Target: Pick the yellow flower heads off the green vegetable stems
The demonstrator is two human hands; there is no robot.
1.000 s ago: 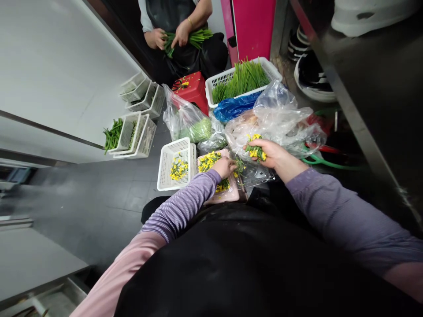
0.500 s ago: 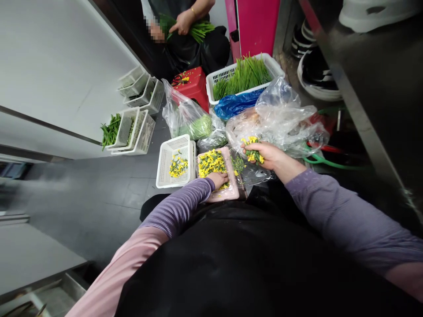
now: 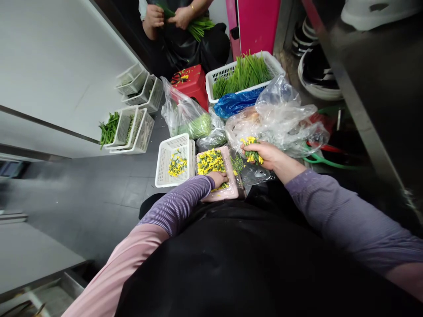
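Note:
My right hand (image 3: 266,155) is closed around a bunch of yellow flowers with green stems (image 3: 253,152), held just right of the pale pink tray (image 3: 233,187). That tray holds a heap of yellow flowers (image 3: 211,161). My left hand (image 3: 218,178) reaches low into the tray, its bent fingers together among the flowers and their tips partly hidden. To the left stands a white slotted basket (image 3: 161,165) with a smaller pile of yellow flowers (image 3: 177,165). Loose green stems (image 3: 237,165) lie on clear plastic between the tray and my right hand.
Beyond the tray sit a clear bag with a green vegetable (image 3: 194,125), crumpled clear bags (image 3: 280,119), a red stool (image 3: 193,86) with scissors and a white basket of green stalks (image 3: 243,75). Several baskets (image 3: 140,132) line the wall. A co-worker's hands (image 3: 181,18) hold green stalks.
My hands have barely moved; the left fingers have shifted slightly in the tray. The co-worker's hand on the left has moved a little up around the stalks.

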